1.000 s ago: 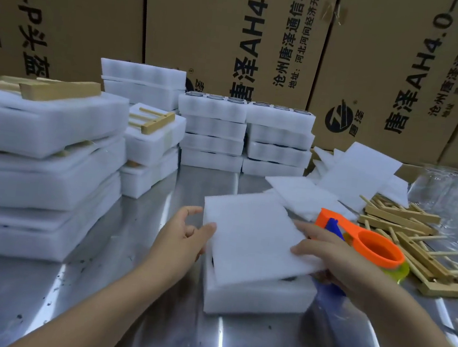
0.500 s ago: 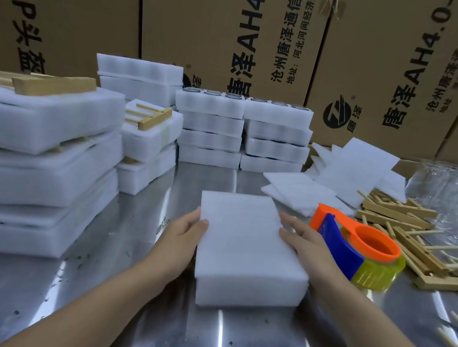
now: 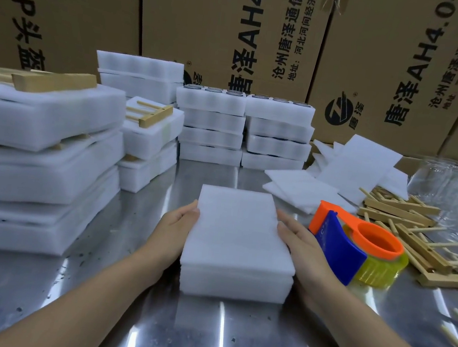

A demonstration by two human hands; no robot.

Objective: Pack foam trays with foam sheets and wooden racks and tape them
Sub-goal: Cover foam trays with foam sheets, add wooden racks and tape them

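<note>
Both hands press flat on the foam tray (image 3: pixel 233 283). The left hand (image 3: pixel 175 231) lies along its 9 o'clock side and the right hand (image 3: pixel 303 249) along its 3 o'clock side. The fingers are straight and close together, pointing away from the person, with nothing curled round the block. Both forearms run in from the near corners of the view, wrists low over the table (image 3: pixel 125 318).

The tray sits at the middle of the table, right in front of the person. It is a white, soft-looking rectangular block with a slightly grainy surface. A thin foam sheet (image 3: pixel 237 225) of the same white covers its top, edges roughly flush with the tray.

At 3 o'clock, just beside the right hand, rests a tape dispenser (image 3: pixel 356 247) of glossy plastic, with an orange ring, a blue body and a clear yellow guard. Past it, at 2 to 3 o'clock, lies a loose heap of wooden racks (image 3: pixel 412 231), pale slats with thin dowels. Flat loose sheets (image 3: pixel 332 179) lie fanned at 1 o'clock.

Tall tray stacks (image 3: pixel 38 157) stand at 9 o'clock, with shorter ones at 11 and 12. Brown cardboard boxes (image 3: pixel 224 24) with black print wall the far side. The table is shiny brushed metal, streaked with light.
</note>
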